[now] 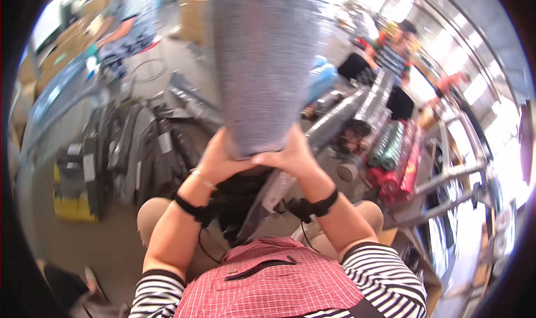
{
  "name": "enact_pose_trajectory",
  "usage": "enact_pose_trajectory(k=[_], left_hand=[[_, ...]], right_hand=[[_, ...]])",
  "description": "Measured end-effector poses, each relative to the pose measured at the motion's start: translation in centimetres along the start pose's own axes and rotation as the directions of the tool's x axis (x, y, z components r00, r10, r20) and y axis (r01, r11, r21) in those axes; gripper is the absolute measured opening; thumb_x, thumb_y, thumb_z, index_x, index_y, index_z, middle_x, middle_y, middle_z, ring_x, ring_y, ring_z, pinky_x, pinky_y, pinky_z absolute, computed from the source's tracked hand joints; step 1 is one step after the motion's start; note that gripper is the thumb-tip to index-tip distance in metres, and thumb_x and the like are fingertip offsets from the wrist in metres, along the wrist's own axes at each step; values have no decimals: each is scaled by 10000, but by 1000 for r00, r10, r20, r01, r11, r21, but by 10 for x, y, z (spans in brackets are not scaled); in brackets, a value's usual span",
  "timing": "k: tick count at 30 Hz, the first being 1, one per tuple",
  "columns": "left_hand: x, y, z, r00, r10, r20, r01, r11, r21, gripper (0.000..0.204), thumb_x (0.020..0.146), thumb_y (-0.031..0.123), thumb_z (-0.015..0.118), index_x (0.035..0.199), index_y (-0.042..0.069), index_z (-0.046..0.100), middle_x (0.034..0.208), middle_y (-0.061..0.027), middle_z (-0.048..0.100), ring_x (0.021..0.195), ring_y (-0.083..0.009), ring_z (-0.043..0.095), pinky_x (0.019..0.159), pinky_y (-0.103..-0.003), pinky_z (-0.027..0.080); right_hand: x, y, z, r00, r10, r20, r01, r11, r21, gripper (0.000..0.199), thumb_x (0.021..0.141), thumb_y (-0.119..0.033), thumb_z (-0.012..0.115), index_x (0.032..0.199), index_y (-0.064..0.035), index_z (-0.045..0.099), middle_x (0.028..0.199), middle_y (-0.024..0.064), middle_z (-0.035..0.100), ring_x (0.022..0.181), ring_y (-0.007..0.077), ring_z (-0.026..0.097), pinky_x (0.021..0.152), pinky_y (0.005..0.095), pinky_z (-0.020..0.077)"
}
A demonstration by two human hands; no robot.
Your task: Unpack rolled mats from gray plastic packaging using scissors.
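A thick grey roll, textured like fabric or matting and a little blurred, rises away from me past the top of the view. My left hand and my right hand clasp its near end from both sides, thumbs meeting at the bottom edge. The fingers behind the roll are hidden. Between my knees, below the hands, lies a dark piece in clear plastic wrap, partly covered by my forearms.
Dark plastic-wrapped bundles stand at left beside a yellow item. Wrapped grey rolls, green rolls and red rolls lie at right, near a metal frame. Two people sit farther back.
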State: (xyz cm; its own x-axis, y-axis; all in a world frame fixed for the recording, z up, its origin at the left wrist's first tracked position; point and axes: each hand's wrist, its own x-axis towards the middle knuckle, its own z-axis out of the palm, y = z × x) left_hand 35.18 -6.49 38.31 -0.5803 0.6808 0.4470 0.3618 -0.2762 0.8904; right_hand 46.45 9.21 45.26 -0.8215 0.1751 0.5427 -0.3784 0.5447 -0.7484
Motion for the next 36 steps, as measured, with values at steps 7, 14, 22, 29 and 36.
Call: enact_pose_trajectory(k=[7,14,22,29,36], left_hand=[[1,25,-2,986,-25,163,-7,981,194,838,556,232,937,1246,-18,532,1216,-149,612,1152,-256,574,998,-394,443],[0,13,-9,963,-129,235,22,911,411,1243,439,369,949,1450,-15,336,1460,-200,384,1392,-351,320,1148,-413,265],[-4,4,9,915,-291,281,204,932,299,1025,615,189,893,1456,-7,340,1403,-182,476,1337,-255,415,1125,-353,297],[-4,-27,23,903,-320,288,219,918,330,607,764,57,760,1330,60,541,1148,-182,671,1084,-271,639,947,-323,466],[-13,-59,-7,868,-483,118,145,473,869,384,766,107,636,1148,107,672,985,-211,669,958,-378,641,821,-430,503]], right_hand=[[-26,10,11,970,92,-226,-1,928,372,870,586,-186,920,1303,-8,460,1187,109,604,1120,184,566,981,354,445],[-34,-11,-37,944,118,-307,44,879,475,772,653,-126,880,1290,14,466,1181,93,612,1101,195,577,978,350,445],[-36,-6,-87,882,130,-453,225,729,647,581,768,-58,766,1261,39,475,1167,121,613,1065,209,583,947,347,456],[-27,6,-168,728,224,-648,263,781,566,420,886,-171,669,1225,33,531,1096,131,653,951,225,655,857,364,539],[-6,67,-337,681,328,-654,237,747,621,404,919,-272,657,1176,30,576,1025,113,670,870,226,665,800,354,551]])
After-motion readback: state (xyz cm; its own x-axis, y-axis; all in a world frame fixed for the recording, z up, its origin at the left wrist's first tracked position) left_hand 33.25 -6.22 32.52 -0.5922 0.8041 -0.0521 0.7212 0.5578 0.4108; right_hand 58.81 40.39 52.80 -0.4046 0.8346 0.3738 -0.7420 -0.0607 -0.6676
